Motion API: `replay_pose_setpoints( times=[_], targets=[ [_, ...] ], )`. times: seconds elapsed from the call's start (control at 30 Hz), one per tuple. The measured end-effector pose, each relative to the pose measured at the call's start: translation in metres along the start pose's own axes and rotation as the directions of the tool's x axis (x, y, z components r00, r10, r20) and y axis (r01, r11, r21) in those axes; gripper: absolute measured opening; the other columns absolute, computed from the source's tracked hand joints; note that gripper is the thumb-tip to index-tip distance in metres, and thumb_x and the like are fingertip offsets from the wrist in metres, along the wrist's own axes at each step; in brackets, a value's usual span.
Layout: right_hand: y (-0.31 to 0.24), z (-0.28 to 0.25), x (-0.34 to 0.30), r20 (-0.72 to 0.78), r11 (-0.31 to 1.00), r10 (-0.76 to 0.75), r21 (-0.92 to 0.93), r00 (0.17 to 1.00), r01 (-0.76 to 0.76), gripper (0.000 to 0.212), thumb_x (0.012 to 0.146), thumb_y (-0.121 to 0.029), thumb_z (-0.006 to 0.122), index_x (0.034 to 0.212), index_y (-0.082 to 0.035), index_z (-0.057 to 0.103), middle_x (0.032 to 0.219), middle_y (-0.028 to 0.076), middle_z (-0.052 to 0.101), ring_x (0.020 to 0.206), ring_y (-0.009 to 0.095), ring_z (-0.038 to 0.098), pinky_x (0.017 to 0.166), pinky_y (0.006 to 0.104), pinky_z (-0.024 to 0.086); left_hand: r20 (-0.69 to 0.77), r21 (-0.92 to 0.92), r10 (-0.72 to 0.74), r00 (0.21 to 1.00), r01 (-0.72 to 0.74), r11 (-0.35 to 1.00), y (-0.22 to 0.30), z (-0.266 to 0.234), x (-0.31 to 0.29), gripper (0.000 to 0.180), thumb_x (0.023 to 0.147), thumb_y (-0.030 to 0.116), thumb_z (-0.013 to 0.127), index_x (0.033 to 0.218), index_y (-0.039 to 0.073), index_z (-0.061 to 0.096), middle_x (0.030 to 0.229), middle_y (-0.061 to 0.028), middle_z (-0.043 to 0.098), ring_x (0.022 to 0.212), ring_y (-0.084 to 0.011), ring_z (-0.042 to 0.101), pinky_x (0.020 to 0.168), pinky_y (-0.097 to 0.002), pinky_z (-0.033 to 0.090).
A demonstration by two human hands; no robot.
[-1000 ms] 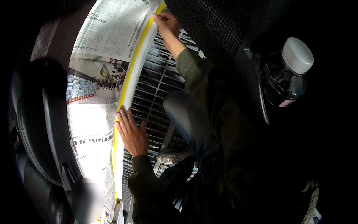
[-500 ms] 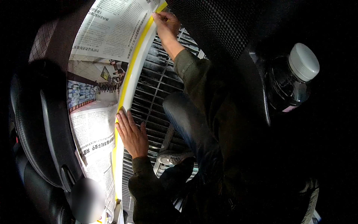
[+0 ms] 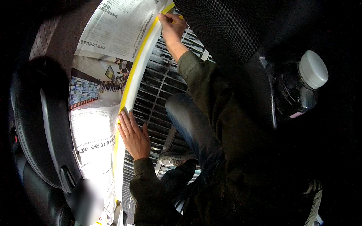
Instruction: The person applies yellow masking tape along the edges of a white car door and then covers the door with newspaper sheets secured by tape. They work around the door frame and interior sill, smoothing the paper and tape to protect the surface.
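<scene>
My right hand (image 3: 174, 28) pinches yellow masking tape (image 3: 141, 49) between thumb and fingers at the far end. A bit of yellow also shows behind its knuckles. The tape runs in a long curve along the edge of newspaper sheets (image 3: 102, 90), beside a white painted sill (image 3: 145, 71). Nearer me, my left hand (image 3: 134, 135) lies flat, fingers stretched and fingertips on the tape and the newspaper edge. Nothing is gripped in it. The paper at the near end is washed out by bright light.
Slatted floor grating (image 3: 158, 86) lies below the sill, with my knee (image 3: 181, 109) and shoe (image 3: 175, 158) over it. A black seat (image 3: 34, 135) borders the paper on the left. To the right, a dark panel (image 3: 233, 30) holds a bottle with a white cap (image 3: 313, 69).
My right hand has shifted slightly up and right along the tape, and yellow now shows behind its knuckles. My left hand stays in place. The view has shifted a little.
</scene>
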State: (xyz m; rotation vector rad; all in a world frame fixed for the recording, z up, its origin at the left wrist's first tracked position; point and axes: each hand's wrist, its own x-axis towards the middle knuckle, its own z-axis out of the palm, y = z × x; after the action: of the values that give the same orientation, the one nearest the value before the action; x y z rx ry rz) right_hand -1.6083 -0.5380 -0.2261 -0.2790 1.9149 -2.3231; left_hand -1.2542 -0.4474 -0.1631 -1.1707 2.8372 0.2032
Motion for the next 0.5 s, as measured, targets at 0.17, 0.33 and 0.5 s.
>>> replay_pose_setpoints(
  times=[0.17, 0.33, 0.5],
  targets=[
    [0.006, 0.002, 0.001, -0.032, 0.999, -0.031, 0.032, 0.999, 0.032, 0.016, 0.081, -0.012, 0.078, 0.087, 0.001, 0.071, 0.081, 0.003, 0.066, 0.074, 0.010, 0.058, 0.070, 0.0277, 0.049, -0.017, 0.029, 0.010, 1.000, -0.010, 1.000, -0.002, 0.005, 0.000, 0.073, 0.092, 0.028, 0.061, 0.150, 0.003, 0.026, 0.160, -0.0164, 0.017, 0.149, -0.0310, 0.012, 0.121, -0.0457, 0.010],
    [0.013, 0.006, 0.002, -0.057, 0.995, 0.089, -0.045, 0.994, -0.092, 0.023, 0.081, -0.012, 0.078, 0.096, -0.001, 0.064, 0.090, 0.007, 0.065, 0.079, 0.014, 0.060, 0.073, 0.0310, 0.050, -0.010, 0.044, -0.004, 1.000, 0.004, 0.999, -0.003, 0.004, -0.002, 0.074, 0.091, 0.028, 0.061, 0.150, 0.003, 0.025, 0.160, -0.0161, 0.016, 0.149, -0.0310, 0.012, 0.121, -0.0458, 0.010],
    [0.044, 0.004, 0.042, -0.062, 0.972, -0.120, -0.208, 0.991, 0.105, 0.040, 0.085, -0.022, 0.075, 0.115, -0.004, 0.056, 0.112, 0.012, 0.060, 0.097, 0.018, 0.057, 0.084, 0.0344, 0.047, 0.014, 0.030, -0.015, 1.000, 0.014, 0.999, -0.001, 0.003, 0.000, 0.074, 0.091, 0.029, 0.061, 0.150, 0.002, 0.025, 0.160, -0.0165, 0.017, 0.149, -0.0315, 0.013, 0.120, -0.0469, 0.012]
  ],
)
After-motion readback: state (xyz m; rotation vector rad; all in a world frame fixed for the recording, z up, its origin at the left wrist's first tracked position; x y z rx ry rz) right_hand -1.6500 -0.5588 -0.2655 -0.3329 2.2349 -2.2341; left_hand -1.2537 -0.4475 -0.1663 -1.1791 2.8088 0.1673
